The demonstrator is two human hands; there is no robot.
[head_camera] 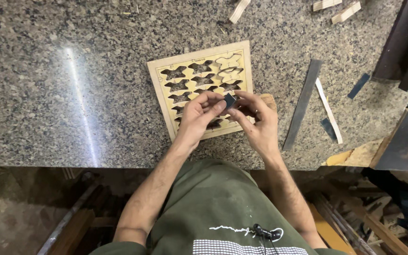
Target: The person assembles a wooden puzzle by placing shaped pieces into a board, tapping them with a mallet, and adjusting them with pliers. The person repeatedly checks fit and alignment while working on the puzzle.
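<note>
Granite countertop [48, 94], speckled, landmark is the laser-cut plywood sheet [199, 78] lying flat mid-counter, full of shaped cutouts. Long dark metal strip [303, 104] right of sheet, pale wood sliver [329, 111] just beyond it. Left hand [197, 118] and right hand [258, 118] over sheet's near edge, both pinching one small dark block [230, 100] between fingertips.

Both forearms reaching forward, converging; left hand [198, 114] and right hand [256, 118] meeting fingertip to fingertip, fingers curling, pinching.
</note>
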